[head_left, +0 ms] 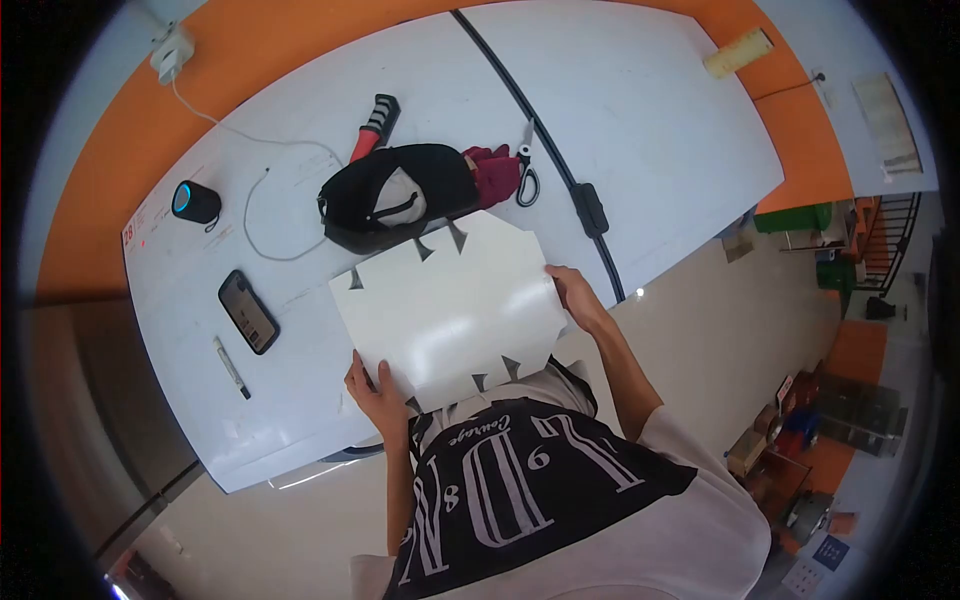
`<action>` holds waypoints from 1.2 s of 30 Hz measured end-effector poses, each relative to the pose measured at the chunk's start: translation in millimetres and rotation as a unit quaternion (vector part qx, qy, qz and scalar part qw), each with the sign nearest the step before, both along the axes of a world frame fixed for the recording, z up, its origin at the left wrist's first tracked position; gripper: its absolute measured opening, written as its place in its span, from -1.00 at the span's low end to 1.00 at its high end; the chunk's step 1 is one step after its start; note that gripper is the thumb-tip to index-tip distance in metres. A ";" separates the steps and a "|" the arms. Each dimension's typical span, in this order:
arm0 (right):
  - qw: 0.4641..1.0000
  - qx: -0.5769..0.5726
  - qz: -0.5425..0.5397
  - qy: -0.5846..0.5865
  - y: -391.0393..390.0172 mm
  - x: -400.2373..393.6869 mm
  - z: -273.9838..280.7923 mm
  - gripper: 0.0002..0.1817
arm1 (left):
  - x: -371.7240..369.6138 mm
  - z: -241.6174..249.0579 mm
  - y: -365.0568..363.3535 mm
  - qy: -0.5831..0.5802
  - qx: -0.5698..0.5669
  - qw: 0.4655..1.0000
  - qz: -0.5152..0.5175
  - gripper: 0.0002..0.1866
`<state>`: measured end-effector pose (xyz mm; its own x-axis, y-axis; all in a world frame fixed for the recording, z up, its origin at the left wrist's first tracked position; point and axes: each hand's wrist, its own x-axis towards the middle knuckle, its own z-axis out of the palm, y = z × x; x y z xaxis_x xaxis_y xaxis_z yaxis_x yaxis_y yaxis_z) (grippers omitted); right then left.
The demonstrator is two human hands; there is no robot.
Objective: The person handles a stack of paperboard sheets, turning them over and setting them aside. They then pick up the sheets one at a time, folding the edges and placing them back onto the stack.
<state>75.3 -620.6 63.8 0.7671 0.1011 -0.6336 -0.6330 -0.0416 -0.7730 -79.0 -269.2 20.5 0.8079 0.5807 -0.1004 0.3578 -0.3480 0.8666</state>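
A glossy white sheet (450, 305) with cut corners and notched edges lies across the table's near edge, close to my body. My left hand (382, 395) grips its lower left corner, thumb on top and the other fingers at the edge or underneath. At the upper right edge, my right hand (575, 295) pinches the sheet, its fingers partly hidden beneath. Just beyond the sheet's far edge sits a black bag (440, 175) with a grey patch, beside a maroon cloth (495, 177).
On the white table (290, 400) are a phone (248, 312), a pen (231, 367), a round black speaker (196, 202), a white cable (247, 215), scissors (526, 178) and a red-and-black handled tool (375, 127). A black cable (530, 110) with a box crosses it; a roll (738, 53) lies far right.
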 end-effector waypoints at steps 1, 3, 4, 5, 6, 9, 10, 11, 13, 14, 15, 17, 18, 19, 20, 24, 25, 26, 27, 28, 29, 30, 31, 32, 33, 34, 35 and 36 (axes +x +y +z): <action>1.000 0.002 -0.005 0.000 -3.3 -0.6 -7.1 -0.40 | -1.3 -1.7 -1.2 -0.010 -0.009 1.000 0.007 -0.41; 0.998 -0.044 0.035 -0.029 -6.4 -0.5 -22.1 -0.46 | -3.4 -5.9 -1.2 -0.014 0.010 1.000 -0.002 -0.41; 0.998 -0.041 0.026 -0.031 -6.8 -0.9 -21.8 -0.46 | -3.7 -7.2 -1.7 -0.014 0.025 1.000 -0.005 -0.40; 0.991 -0.101 0.051 -0.078 -5.5 -4.3 -22.4 -0.49 | -4.7 -8.0 -1.7 -0.016 0.028 0.999 -0.014 -0.40; 0.976 -0.161 0.075 -0.123 -1.1 -6.3 -15.7 -0.51 | -5.0 -9.2 -1.6 -0.013 0.035 0.999 -0.017 -0.40; 0.980 -0.134 -0.018 -0.147 24.1 -17.5 20.7 -0.54 | -9.4 -14.9 1.4 0.003 0.038 0.999 -0.029 -0.37; 0.973 -0.155 0.000 -0.171 26.1 -19.4 30.4 -0.59 | -5.1 -12.0 2.4 0.016 0.030 0.999 -0.028 -0.36; 0.974 -0.145 -0.001 -0.172 29.0 -22.9 42.9 -0.59 | -2.9 -8.8 2.8 0.016 0.041 0.999 -0.027 -0.36; 0.972 -0.117 0.026 -0.202 40.8 -23.6 84.7 -0.68 | 4.2 7.7 0.5 0.049 -0.032 0.998 -0.007 -0.35; 0.974 -0.101 0.028 -0.200 46.5 -24.8 100.6 -0.68 | 7.1 10.4 5.1 0.052 -0.017 0.999 -0.001 -0.35; 0.966 -0.087 0.058 -0.237 50.1 -26.2 115.8 -0.69 | 10.7 10.3 10.2 0.034 -0.095 0.994 0.044 -0.32; 0.957 -0.056 0.090 -0.270 55.2 -25.8 124.6 -0.67 | 20.7 7.4 27.9 0.016 -0.158 0.983 0.096 -0.29; 0.929 -0.058 0.117 -0.347 57.8 -27.5 124.7 -0.65 | 26.3 6.8 42.4 0.008 -0.248 0.963 0.106 -0.22; 0.892 -0.061 0.142 -0.424 60.2 -27.3 126.9 -0.62 | 33.8 11.5 51.5 -0.005 -0.337 0.934 0.116 -0.14; 0.855 -0.045 0.168 -0.488 60.0 -21.3 131.9 -0.60 | 37.9 15.8 56.5 -0.005 -0.326 0.937 0.127 -0.14; 0.779 -0.013 0.194 -0.596 68.8 -15.6 131.3 -0.61 | 30.8 43.5 53.5 -0.073 -0.362 0.915 0.162 -0.10; 0.782 -0.005 0.197 -0.591 68.7 -12.9 130.1 -0.61 | 24.5 45.7 51.1 -0.104 -0.332 0.921 0.177 -0.10; 0.780 0.015 0.199 -0.593 69.4 -10.4 129.2 -0.61 | 17.1 48.0 51.9 -0.113 -0.318 0.921 0.194 -0.09; 0.776 0.032 0.202 -0.597 69.4 -6.1 127.0 -0.61 | 13.1 54.6 48.8 -0.112 -0.315 0.921 0.199 -0.09; 0.775 0.035 0.206 -0.596 68.2 -1.7 124.9 -0.61 | 10.1 64.8 42.7 -0.147 -0.270 0.931 0.196 -0.11; 0.774 0.055 0.233 -0.586 65.7 0.0 123.7 -0.61 | 1.4 72.1 37.8 -0.178 -0.224 0.939 0.192 -0.12; 0.771 0.074 0.259 -0.577 62.7 2.7 122.9 -0.61 | -16.5 65.4 43.7 -0.186 -0.163 0.945 0.212 -0.20; 0.769 0.073 0.265 -0.578 60.1 9.8 120.5 -0.61 | -80.6 12.0 109.2 -0.136 0.063 0.988 0.023 -0.35; 0.774 0.089 0.267 -0.568 58.1 18.8 116.1 -0.62 | -85.0 19.9 98.9 -0.170 0.037 0.984 0.039 -0.36; 0.777 0.107 0.271 -0.558 56.3 26.0 111.0 -0.62 | -75.2 31.6 83.5 -0.198 0.023 0.979 0.045 -0.37; 0.800 0.129 0.300 -0.503 49.9 31.0 101.2 -0.58 | -62.7 43.5 70.0 -0.217 0.003 0.975 0.048 -0.38; 0.795 0.135 0.311 -0.503 47.2 34.5 88.4 -0.58 | -49.2 53.0 58.4 -0.224 -0.014 0.973 0.051 -0.39; 0.817 0.151 0.268 -0.488 46.7 36.0 72.7 -0.58 | -36.6 62.3 48.9 -0.233 -0.023 0.971 0.052 -0.40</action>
